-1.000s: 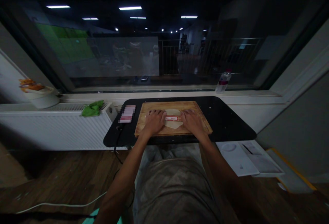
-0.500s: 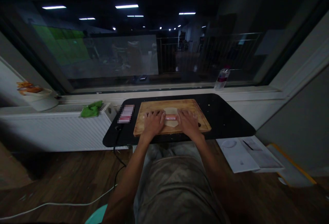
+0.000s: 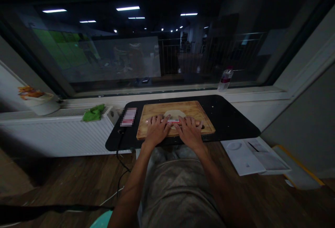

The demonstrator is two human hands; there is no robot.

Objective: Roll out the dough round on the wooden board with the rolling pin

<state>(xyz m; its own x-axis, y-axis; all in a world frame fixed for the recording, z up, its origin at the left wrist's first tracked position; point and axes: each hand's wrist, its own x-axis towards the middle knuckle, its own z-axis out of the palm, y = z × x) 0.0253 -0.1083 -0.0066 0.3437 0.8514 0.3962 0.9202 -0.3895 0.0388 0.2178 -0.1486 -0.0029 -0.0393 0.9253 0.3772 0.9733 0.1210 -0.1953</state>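
A wooden rolling pin (image 3: 173,121) with a red and white label lies crosswise over a thin, pale sheet of dough (image 3: 174,113). Both rest on a wooden cutting board (image 3: 154,108). My left hand (image 3: 157,131) is closed over the left part of the pin, fingers bent across the top and thumb stretched toward the middle. Over the right part, my right hand (image 3: 189,133) grips the pin the same way. The pin's right end shows past my right fingers. Part of the dough's near side is hidden under the pin and hands.
The board lies on a black tabletop (image 3: 230,120). A phone-like blurred item (image 3: 129,117) is at its left. A bottle (image 3: 225,78) stands on the windowsill. A green cloth (image 3: 93,113) and a white pot (image 3: 43,105) sit on the radiator. White boxes (image 3: 243,158) are at lower right.
My hands have drawn the rolling pin slightly toward me over the dough. More dough shows beyond it, and my thumbs now point inward. A dark strap-like shape has appeared at lower left.
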